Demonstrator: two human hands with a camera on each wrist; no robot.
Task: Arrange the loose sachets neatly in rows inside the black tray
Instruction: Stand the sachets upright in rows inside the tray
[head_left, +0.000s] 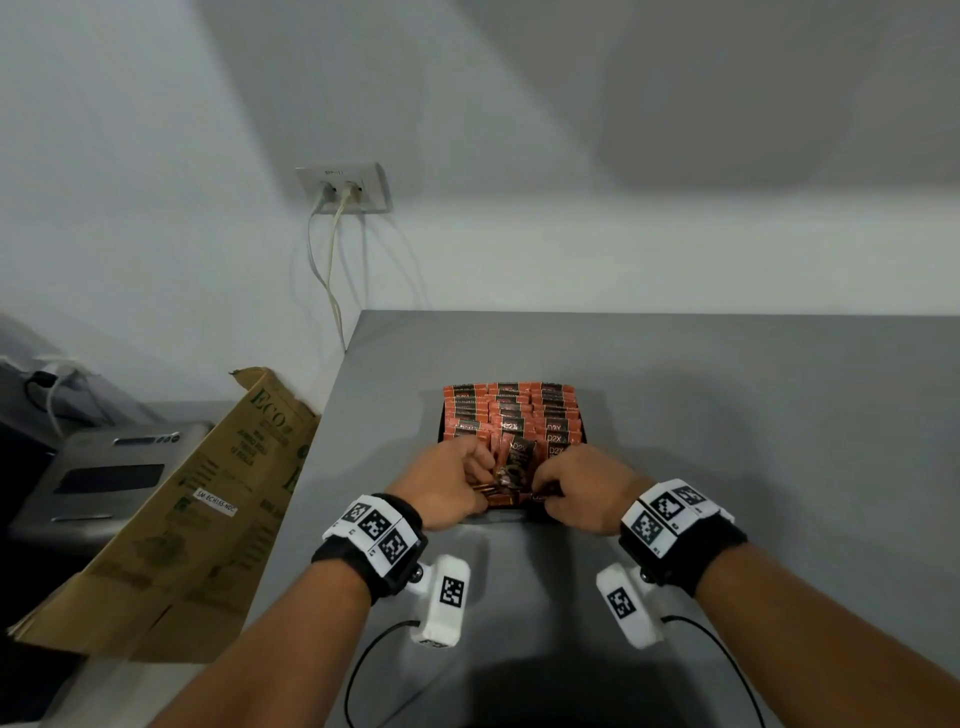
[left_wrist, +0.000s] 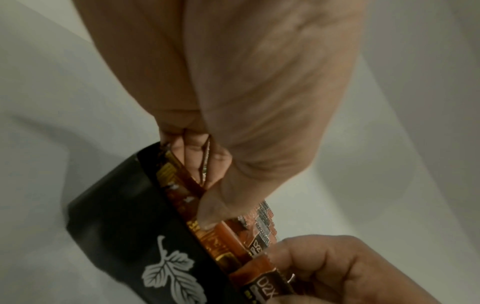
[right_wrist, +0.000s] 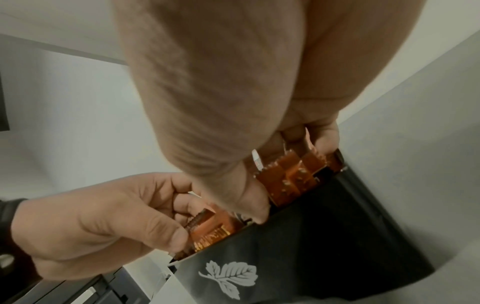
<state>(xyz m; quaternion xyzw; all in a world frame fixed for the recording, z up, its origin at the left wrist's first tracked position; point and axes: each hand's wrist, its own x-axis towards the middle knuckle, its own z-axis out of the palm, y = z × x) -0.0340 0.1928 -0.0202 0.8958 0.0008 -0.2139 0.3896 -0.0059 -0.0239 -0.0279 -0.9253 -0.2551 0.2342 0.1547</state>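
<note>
A black tray (head_left: 441, 422) with a white leaf print (left_wrist: 168, 267) on its near wall (right_wrist: 324, 236) sits mid-table. Orange-and-black sachets (head_left: 511, 410) stand in it in three rows. Both hands work at its near end. My left hand (head_left: 480, 470) curls its fingers (left_wrist: 197, 156) round a few sachets (left_wrist: 179, 185) at the near left corner. My right hand (head_left: 543, 484) grips a bunch of sachets (right_wrist: 291, 174) at the near right, fingers (right_wrist: 324, 135) curled over their tops. One "D2X" sachet (head_left: 519, 457) leans tilted between the hands.
The tray stands on a grey table (head_left: 753, 426) whose left edge runs close beside it. A flattened cardboard box (head_left: 197, 509) leans against that edge, with a grey machine (head_left: 104, 478) behind it. A wall socket (head_left: 343, 189) with hanging cables is at the back.
</note>
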